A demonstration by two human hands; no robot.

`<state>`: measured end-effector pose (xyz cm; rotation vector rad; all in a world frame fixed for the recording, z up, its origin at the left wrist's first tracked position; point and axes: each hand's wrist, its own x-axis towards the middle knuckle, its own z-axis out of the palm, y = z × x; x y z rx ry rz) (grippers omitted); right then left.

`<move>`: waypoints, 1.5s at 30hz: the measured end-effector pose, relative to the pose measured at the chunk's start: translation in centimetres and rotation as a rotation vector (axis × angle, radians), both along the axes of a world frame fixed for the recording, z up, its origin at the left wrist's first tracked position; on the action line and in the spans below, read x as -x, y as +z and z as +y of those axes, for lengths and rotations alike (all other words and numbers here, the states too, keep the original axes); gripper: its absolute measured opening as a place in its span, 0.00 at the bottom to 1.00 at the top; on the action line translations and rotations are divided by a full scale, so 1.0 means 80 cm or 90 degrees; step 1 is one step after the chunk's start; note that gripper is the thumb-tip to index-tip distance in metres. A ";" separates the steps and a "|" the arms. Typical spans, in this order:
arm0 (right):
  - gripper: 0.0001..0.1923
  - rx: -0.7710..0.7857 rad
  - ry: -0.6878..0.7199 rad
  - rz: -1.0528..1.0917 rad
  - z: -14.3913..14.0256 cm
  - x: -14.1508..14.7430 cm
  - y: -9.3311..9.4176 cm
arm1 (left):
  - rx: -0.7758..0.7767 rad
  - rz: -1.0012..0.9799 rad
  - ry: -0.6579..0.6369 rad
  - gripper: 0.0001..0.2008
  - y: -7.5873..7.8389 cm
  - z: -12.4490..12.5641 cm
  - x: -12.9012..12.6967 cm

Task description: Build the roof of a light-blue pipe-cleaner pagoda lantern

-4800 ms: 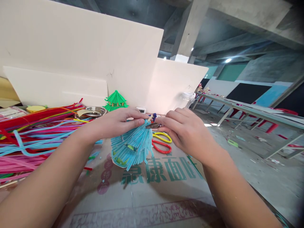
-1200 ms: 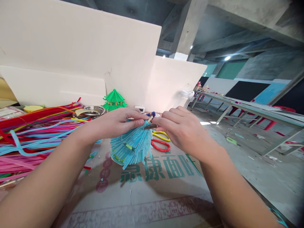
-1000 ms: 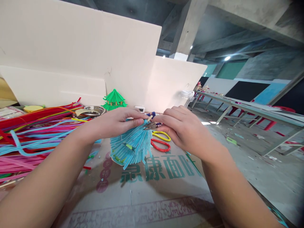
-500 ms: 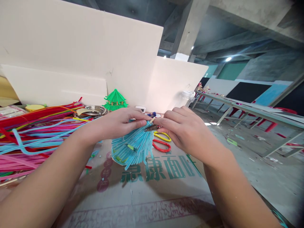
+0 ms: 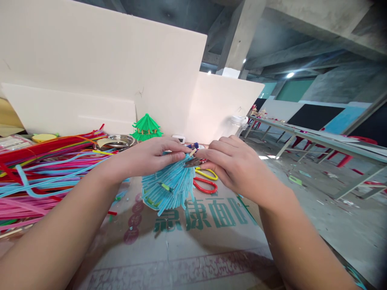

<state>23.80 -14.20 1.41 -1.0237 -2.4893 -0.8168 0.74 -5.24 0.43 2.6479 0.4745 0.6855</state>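
My left hand [image 5: 149,155] grips the top of a light-blue cone made of pipe cleaners [image 5: 169,185], held tilted above the cardboard sheet [image 5: 193,241]. A thin wooden stick tip [image 5: 191,152] pokes out of the cone's peak. My right hand [image 5: 232,165] pinches a small dark metal piece [image 5: 191,163] against the cone just below that stick; what the piece is I cannot tell. Both hands meet at the peak.
A pile of coloured pipe cleaners [image 5: 45,169] covers the left of the table. Red and yellow scissors [image 5: 205,181] lie under my right hand. A green pagoda model [image 5: 146,127], a metal dish [image 5: 116,141] and white foam boards [image 5: 121,72] stand behind. Long tables [image 5: 317,141] stand at right.
Almost nothing has moved. My right fingers have shifted slightly at the cone's peak, and both hands keep their hold.
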 end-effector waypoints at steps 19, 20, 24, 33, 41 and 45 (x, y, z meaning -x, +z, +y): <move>0.13 -0.015 -0.016 -0.031 -0.007 0.004 0.004 | -0.037 -0.003 -0.004 0.16 -0.001 -0.002 -0.004; 0.13 -0.009 -0.016 -0.031 -0.007 0.004 0.004 | -0.037 -0.004 -0.006 0.16 -0.002 -0.001 -0.004; 0.12 -0.005 -0.021 -0.029 -0.006 0.004 0.003 | -0.042 -0.002 -0.004 0.17 -0.002 -0.001 -0.005; 0.12 -0.007 -0.010 -0.026 -0.004 0.004 0.002 | -0.034 -0.002 -0.006 0.17 -0.001 -0.002 -0.004; 0.12 0.013 -0.005 -0.009 -0.005 0.003 0.002 | -0.034 -0.004 -0.009 0.17 0.000 -0.001 -0.003; 0.13 0.001 -0.017 -0.013 -0.006 0.005 0.003 | -0.042 0.000 -0.010 0.17 0.000 -0.002 -0.003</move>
